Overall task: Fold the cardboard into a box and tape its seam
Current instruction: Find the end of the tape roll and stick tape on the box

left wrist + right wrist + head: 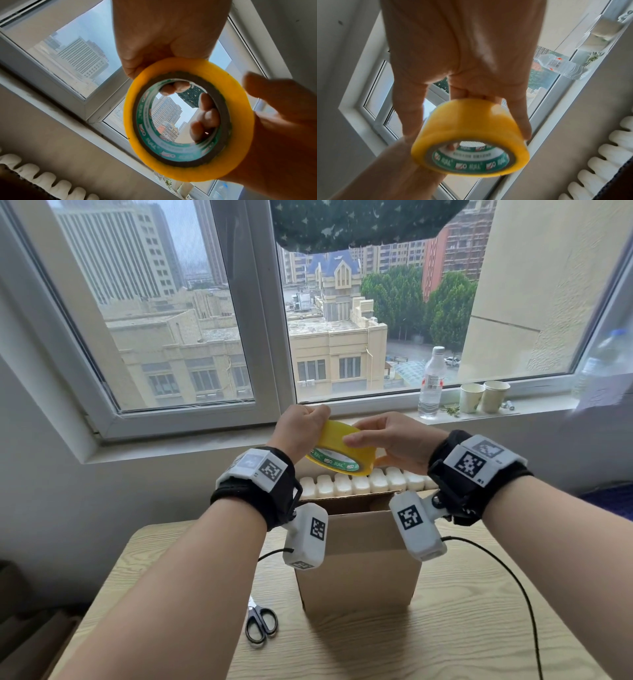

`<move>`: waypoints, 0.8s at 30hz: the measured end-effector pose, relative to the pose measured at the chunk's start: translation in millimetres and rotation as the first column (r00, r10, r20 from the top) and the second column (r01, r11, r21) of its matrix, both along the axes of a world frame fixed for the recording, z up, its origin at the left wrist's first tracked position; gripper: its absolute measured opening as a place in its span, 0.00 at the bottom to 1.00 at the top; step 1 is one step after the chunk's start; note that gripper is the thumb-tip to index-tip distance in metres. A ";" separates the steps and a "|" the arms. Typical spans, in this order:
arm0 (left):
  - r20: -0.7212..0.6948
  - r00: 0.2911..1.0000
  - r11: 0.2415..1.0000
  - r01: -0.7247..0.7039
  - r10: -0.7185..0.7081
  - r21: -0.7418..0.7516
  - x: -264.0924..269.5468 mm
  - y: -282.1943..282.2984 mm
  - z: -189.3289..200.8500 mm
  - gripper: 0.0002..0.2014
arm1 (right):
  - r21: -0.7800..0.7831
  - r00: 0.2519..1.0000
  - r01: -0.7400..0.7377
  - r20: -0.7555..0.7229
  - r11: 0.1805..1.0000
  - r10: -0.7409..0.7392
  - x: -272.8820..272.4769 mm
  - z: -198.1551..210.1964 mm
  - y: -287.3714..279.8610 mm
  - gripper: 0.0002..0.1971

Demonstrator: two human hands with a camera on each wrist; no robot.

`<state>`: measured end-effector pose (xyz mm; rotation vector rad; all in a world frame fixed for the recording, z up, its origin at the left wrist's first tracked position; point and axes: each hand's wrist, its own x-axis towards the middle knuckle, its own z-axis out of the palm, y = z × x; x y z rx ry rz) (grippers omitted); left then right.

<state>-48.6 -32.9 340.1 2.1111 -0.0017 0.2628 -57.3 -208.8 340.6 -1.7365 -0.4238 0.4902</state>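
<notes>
Cardboard box [358, 559] partly hidden by wrists, both hands' fingers [208, 116] gripping tape roll [342, 448].

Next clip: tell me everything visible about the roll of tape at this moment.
The roll of tape is a wide yellow ring wound on a core whose inside is green and white with printed logos. It is held in the air above the open cardboard box, tilted, touching neither box nor table. The left hand grips its far edge, fingertips showing inside the core in the left wrist view. The right hand holds the other side, fingers laid over the outer band. No loose strip is visible.
</notes>
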 end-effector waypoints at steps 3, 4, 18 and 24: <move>0.009 1.000 0.999 0.005 -0.006 0.034 -1.3 -4.4 2.0 0.23 | 0.002 0.997 0.070 0.042 0.998 -0.070 -0.8 -1.6 6.2 0.13; 0.007 1.000 0.999 0.009 -0.009 0.039 -1.4 -4.6 2.5 0.23 | 0.014 0.998 0.064 0.028 0.998 -0.065 -1.1 -1.7 5.9 0.10; -0.039 0.999 0.999 0.034 -0.032 0.032 -8.6 -2.8 4.0 0.22 | 0.080 0.993 -0.051 -0.106 0.995 0.060 -5.7 0.5 -9.4 0.17; -0.057 0.998 0.999 0.021 -0.019 0.033 -9.2 -5.0 4.4 0.21 | -0.004 0.999 -0.038 -0.029 0.999 0.038 -8.5 1.4 -3.9 0.13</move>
